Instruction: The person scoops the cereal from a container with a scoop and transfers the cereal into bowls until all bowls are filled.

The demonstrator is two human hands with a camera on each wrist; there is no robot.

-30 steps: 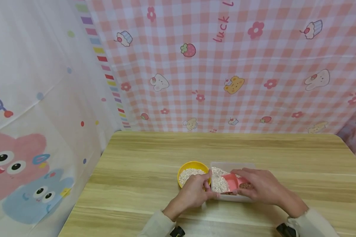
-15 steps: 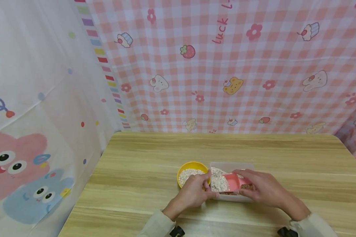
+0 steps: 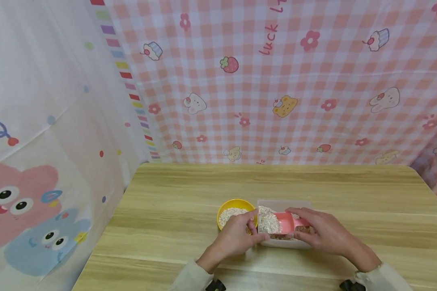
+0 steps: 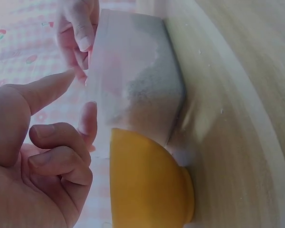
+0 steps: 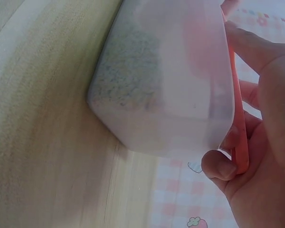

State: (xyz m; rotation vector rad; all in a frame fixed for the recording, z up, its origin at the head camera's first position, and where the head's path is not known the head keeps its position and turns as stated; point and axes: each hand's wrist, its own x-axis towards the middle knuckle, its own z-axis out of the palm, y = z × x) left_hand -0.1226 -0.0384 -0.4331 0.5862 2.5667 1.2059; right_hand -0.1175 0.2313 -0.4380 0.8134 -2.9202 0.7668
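Head view high, facing down; wrist views close, sideways (all share clear box (image 3: 284, 241)).

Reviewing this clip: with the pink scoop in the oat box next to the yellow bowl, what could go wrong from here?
The right hand holds the pink scoop low in the clear box; oats could spill onto the wooden table when lifted. The yellow bowl already looks well filled, so more may overflow. The left hand sits at the bowl's rim and could nudge it.

l hand (image 3: 236, 238) loosely curled – r hand (image 3: 322, 232) gripping
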